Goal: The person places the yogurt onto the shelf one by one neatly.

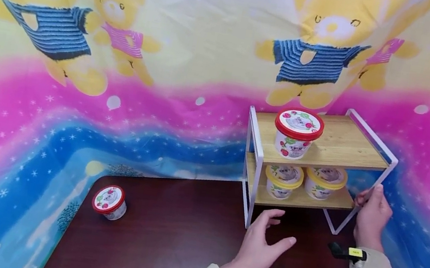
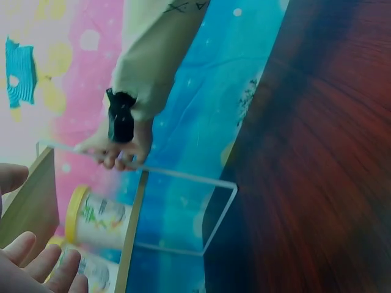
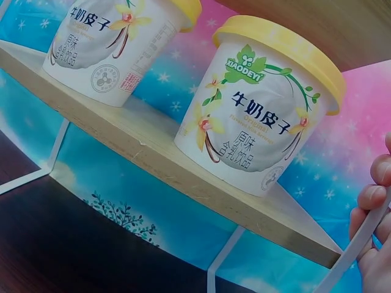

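A two-tier rack with wooden boards and a white metal frame (image 1: 350, 144) stands at the right of the table. My right hand (image 1: 373, 219) grips the frame's right front bar, seen at the edge of the right wrist view with fingers (image 3: 372, 198) curled round it. My left hand (image 1: 256, 255) is in front of the rack's left front leg, holding nothing, fingers spread from the thumb. A red-lidded tub (image 1: 297, 136) sits on the upper board. Two yellow-lidded tubs, a left one (image 1: 281, 183) and a right one (image 1: 323, 184), stand side by side on the lower board.
Another red-lidded tub (image 1: 110, 202) stands near the far left corner of the dark wooden table (image 1: 163, 239). A cloth backdrop (image 1: 194, 54) printed with bears hangs behind the table and down both sides, close to the rack's back.
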Demonstrator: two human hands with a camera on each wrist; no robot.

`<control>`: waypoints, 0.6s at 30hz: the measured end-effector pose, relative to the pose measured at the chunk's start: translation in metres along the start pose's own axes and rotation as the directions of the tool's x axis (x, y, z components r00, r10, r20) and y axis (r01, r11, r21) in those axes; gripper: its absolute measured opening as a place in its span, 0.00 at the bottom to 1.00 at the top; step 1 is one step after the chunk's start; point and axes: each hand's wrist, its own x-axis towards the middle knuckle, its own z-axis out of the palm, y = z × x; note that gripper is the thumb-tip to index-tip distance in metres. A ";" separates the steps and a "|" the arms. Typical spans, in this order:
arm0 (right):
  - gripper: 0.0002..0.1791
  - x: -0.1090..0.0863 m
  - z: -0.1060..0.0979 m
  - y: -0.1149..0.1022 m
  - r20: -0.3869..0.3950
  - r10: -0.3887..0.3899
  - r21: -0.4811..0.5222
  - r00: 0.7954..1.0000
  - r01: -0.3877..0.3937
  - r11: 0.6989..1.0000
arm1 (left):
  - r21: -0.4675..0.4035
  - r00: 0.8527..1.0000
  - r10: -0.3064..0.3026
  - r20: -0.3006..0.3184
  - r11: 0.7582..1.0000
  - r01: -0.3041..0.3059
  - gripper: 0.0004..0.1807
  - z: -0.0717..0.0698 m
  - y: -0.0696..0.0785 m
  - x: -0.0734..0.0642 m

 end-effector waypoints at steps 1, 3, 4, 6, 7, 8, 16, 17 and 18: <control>0.30 0.000 0.000 0.000 0.000 0.004 0.001 1.000 -0.004 1.000 | 0.002 1.000 -0.002 -0.012 1.000 0.002 0.28 -0.004 -0.001 -0.002; 0.30 0.000 0.000 -0.001 -0.001 0.018 0.001 1.000 -0.018 1.000 | 0.000 0.999 -0.006 -0.041 1.000 0.006 0.28 -0.013 -0.005 -0.004; 0.30 0.000 0.000 -0.001 -0.003 0.021 -0.002 1.000 -0.021 1.000 | -0.004 0.998 -0.007 -0.056 1.000 0.007 0.28 -0.018 -0.006 -0.005; 0.29 0.001 -0.001 -0.002 -0.005 0.033 -0.002 0.999 -0.033 0.999 | -0.018 0.996 -0.010 -0.089 1.000 0.009 0.29 -0.027 -0.009 -0.005; 0.29 0.001 -0.001 -0.002 -0.006 0.035 -0.004 0.999 -0.035 0.999 | -0.025 0.994 -0.011 -0.107 1.000 0.009 0.29 -0.031 -0.011 -0.005; 0.29 0.001 -0.001 -0.002 -0.005 0.034 -0.005 0.999 -0.034 0.999 | -0.030 0.992 -0.011 -0.125 1.000 0.007 0.29 -0.036 -0.012 -0.005; 0.29 -0.001 0.001 -0.003 -0.006 0.031 0.003 0.999 -0.031 1.000 | -0.030 0.975 -0.048 -0.216 0.999 0.043 0.30 -0.084 -0.023 -0.002; 0.29 -0.001 0.000 -0.002 -0.005 0.033 0.005 0.999 -0.033 0.999 | -0.030 0.972 -0.054 -0.228 0.998 0.048 0.30 -0.090 -0.024 -0.003; 0.29 -0.001 0.000 -0.002 -0.006 0.034 0.005 0.999 -0.034 0.999 | -0.025 0.969 -0.059 -0.240 0.998 0.054 0.30 -0.096 -0.026 -0.003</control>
